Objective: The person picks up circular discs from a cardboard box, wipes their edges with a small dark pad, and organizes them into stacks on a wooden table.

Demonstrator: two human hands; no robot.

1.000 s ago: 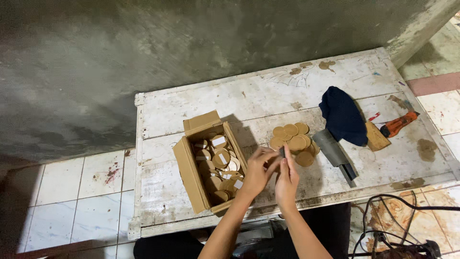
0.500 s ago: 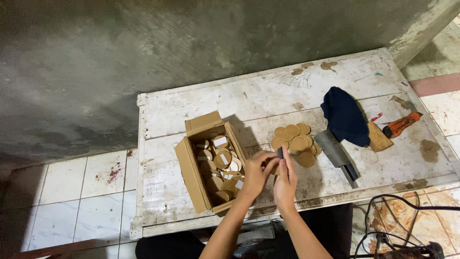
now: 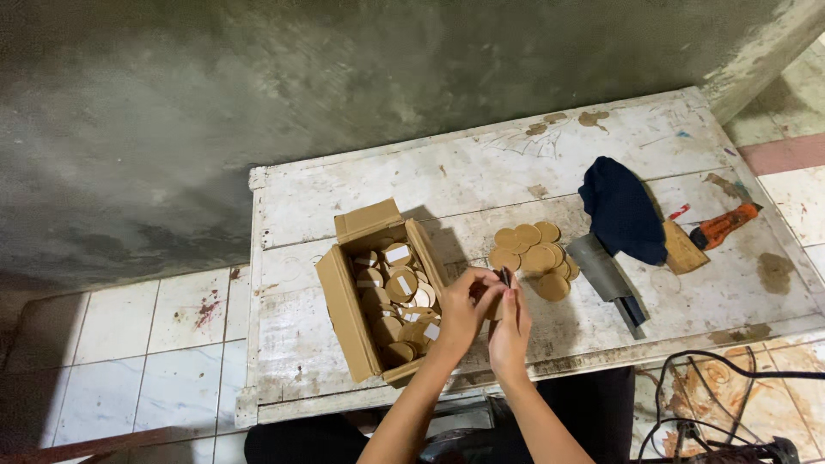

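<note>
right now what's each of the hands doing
Left hand: closed, pinching a small dark object.
Right hand: fingers up against the same object; grip cannot be told.

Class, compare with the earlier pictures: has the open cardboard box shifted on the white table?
No. The cardboard box lies in the same spot relative to the table's left edge and the pile of round discs.
</note>
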